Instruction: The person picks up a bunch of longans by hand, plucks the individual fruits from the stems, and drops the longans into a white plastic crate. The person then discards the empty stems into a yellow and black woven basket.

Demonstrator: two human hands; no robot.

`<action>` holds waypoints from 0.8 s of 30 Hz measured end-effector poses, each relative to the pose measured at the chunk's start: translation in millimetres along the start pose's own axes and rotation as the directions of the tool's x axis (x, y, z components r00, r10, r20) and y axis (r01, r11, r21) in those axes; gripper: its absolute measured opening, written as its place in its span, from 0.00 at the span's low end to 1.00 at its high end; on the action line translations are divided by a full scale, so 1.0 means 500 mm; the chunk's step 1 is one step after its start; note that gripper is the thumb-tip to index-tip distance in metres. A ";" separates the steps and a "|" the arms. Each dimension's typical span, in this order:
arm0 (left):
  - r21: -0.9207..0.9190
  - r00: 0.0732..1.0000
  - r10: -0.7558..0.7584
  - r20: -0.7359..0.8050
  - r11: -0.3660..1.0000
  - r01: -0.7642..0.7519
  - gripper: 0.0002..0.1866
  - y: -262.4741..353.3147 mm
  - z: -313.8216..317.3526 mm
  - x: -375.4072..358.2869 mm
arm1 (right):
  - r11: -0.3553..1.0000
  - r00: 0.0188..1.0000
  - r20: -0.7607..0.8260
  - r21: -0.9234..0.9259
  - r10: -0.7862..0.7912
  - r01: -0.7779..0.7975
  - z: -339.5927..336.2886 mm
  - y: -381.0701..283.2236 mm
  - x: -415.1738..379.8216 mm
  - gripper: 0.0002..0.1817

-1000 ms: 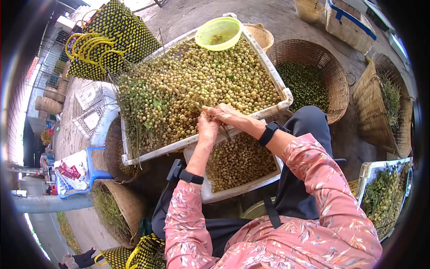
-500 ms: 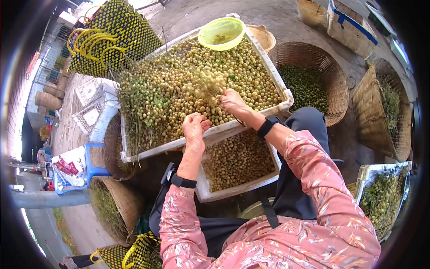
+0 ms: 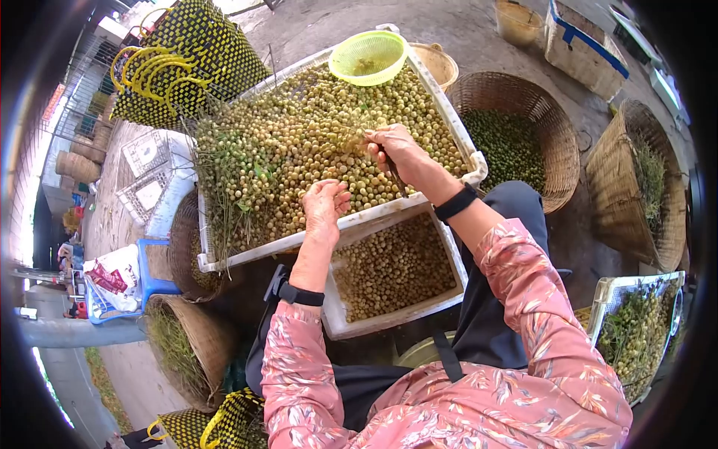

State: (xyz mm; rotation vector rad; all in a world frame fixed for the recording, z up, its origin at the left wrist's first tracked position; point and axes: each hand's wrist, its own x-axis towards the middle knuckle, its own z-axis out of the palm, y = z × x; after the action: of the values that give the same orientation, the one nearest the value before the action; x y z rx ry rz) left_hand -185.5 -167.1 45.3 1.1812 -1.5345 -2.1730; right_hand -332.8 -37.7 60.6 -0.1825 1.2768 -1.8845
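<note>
Small round yellow-brown fruits [image 3: 299, 161] cover a large white-rimmed tray [image 3: 340, 224]. Over its near right part, my right hand [image 3: 400, 153] is closed around a dark, slim tool [image 3: 392, 173] that points down toward the rim. Thin pale stems [image 3: 360, 138] stick out at its fingertips. To the left, my left hand [image 3: 325, 203] hovers at the tray's near edge with curled fingers; I cannot tell what is in them. Below, between my knees, a white box [image 3: 396, 322] holds more loose fruits [image 3: 396, 266].
A yellow-green colander [image 3: 340, 69] rests at the tray's far edge. Twiggy stems [image 3: 224, 217] lie along its left side. A wicker basket [image 3: 557, 142] with green fruits stands to the right. Woven black-yellow bags [image 3: 202, 60] are at upper left, a stem-filled basket [image 3: 206, 340] at lower left.
My right hand has turned and moved slightly up and right, and the dark tool now shows. The blurred bunch of stems beyond it no longer stands out. My left hand has curled slightly.
</note>
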 end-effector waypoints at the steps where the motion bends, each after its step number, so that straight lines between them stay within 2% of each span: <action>1: -0.026 0.999 0.008 0.033 1.000 -0.007 0.08 0.001 0.006 -0.003 | 0.995 0.998 0.052 0.088 0.037 -0.042 0.001 -0.007 -0.004 0.10; 3: -0.093 0.993 0.029 0.111 0.995 -0.019 0.09 -0.003 0.019 -0.002 | 0.958 0.985 0.159 0.264 0.075 -0.115 0.004 -0.022 -0.013 0.10; 7: -0.119 0.986 0.020 0.167 0.993 0.000 0.09 -0.006 0.038 0.002 | 0.903 0.930 0.363 0.381 0.053 -0.200 -0.011 -0.024 -0.003 0.10; 11: -0.139 0.988 0.011 0.151 0.990 0.011 0.09 -0.010 0.044 -0.002 | 0.925 0.954 0.288 0.332 0.087 -0.185 -0.016 -0.001 0.005 0.10; 15: -0.125 0.990 0.005 0.142 0.992 0.013 0.09 -0.001 0.056 -0.014 | 0.970 0.984 0.166 0.219 0.067 -0.103 -0.008 0.012 0.001 0.11; 18: -0.083 0.988 0.019 0.155 0.997 -0.006 0.10 0.001 0.056 -0.004 | 0.998 0.998 -0.001 0.010 0.062 -0.062 0.001 0.023 -0.002 0.12; 19: -0.080 0.987 0.016 0.161 0.997 -0.003 0.11 0.002 0.054 -0.005 | 0.996 0.999 0.024 -0.085 -0.023 0.025 0.009 0.020 -0.007 0.13; 22: -0.069 0.980 -0.038 0.198 0.996 0.052 0.14 0.005 0.060 -0.005 | 0.901 0.987 -0.034 -0.415 -0.155 0.127 -0.016 0.075 0.026 0.13; 23: -0.055 0.975 -0.061 0.212 0.996 0.074 0.14 0.011 0.067 -0.010 | 0.902 0.987 -0.083 -0.422 -0.136 0.089 -0.004 0.088 0.021 0.12; 24: -0.042 0.971 -0.087 0.224 0.994 0.098 0.14 0.015 0.071 -0.014 | 0.881 0.988 0.001 -0.453 -0.155 0.139 0.007 0.105 0.016 0.09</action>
State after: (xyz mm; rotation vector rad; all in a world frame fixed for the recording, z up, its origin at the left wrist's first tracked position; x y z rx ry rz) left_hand -208.0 -141.8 59.5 1.0431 -1.5214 -2.4633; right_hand -307.2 -52.9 16.3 -0.5050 1.7583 -1.6881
